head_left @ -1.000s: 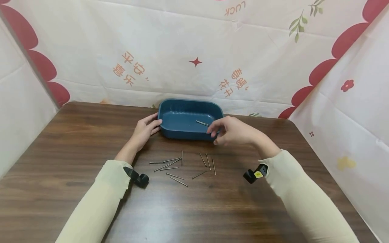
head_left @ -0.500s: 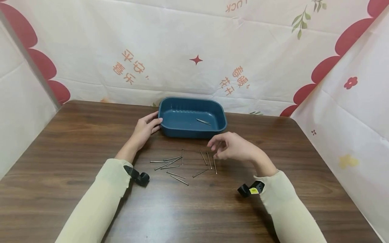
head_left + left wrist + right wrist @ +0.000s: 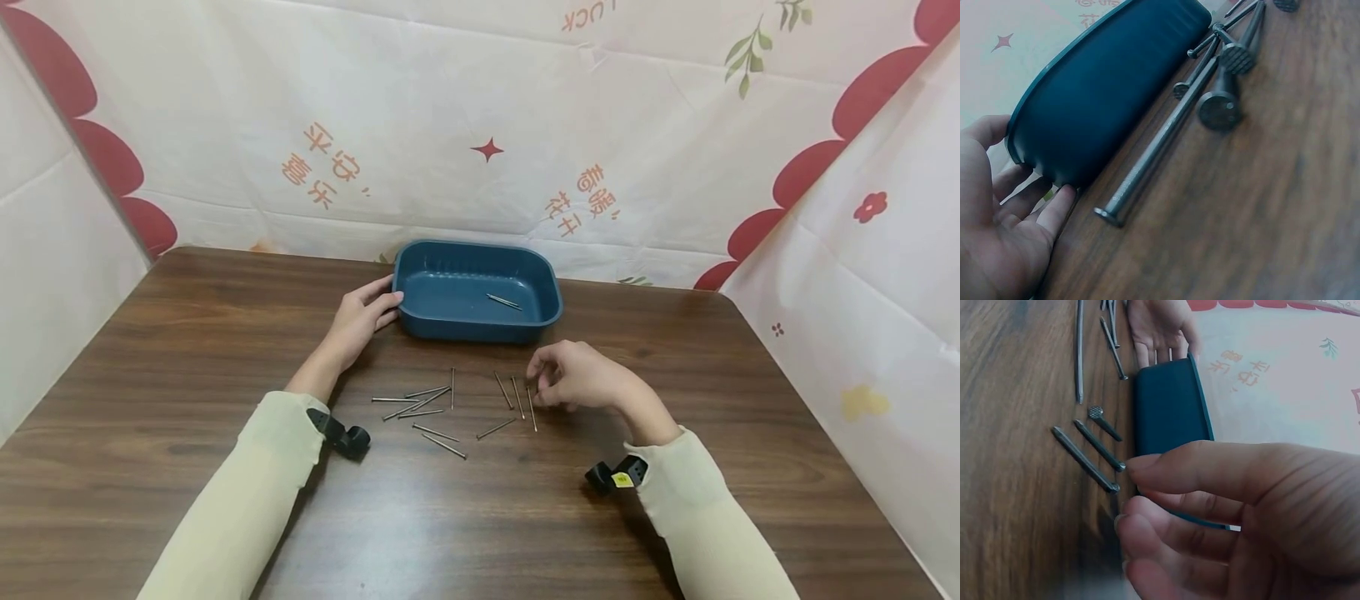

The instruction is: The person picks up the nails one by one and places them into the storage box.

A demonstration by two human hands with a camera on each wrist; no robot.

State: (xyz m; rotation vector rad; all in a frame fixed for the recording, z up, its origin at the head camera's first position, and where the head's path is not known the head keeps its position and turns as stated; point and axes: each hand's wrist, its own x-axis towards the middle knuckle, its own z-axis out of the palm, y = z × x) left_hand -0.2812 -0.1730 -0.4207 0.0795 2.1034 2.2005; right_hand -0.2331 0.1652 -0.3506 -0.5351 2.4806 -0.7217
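Observation:
A blue plastic tray (image 3: pixel 480 332) stands at the back of the table, with a few nails (image 3: pixel 504 302) lying in it. My left hand (image 3: pixel 351 327) holds the tray's left end, thumb at the rim and fingers against the outer wall. In front of the tray my right hand (image 3: pixel 581 375) is low over the table, bent fingers beside the rightmost nail (image 3: pixel 532 410). The right wrist view shows a gap between the thumb (image 3: pixel 1147 472) and the fingers, nothing gripped. The thumb tip is close to two nail heads; whether it touches cannot be told.
Several loose nails (image 3: pixel 411 403) lie crossed left of centre, and others (image 3: pixel 442 447) lie nearer the front. One slanted nail (image 3: pixel 495 429) lies between the groups. A printed white cloth (image 3: pixel 465 200) hangs behind the wooden table (image 3: pixel 480 533). Each wrist bears a small black camera (image 3: pixel 348 440).
My right hand has left the tray's right front corner and come down toward me to the nails on the right. My left hand stays at the tray, which has barely moved.

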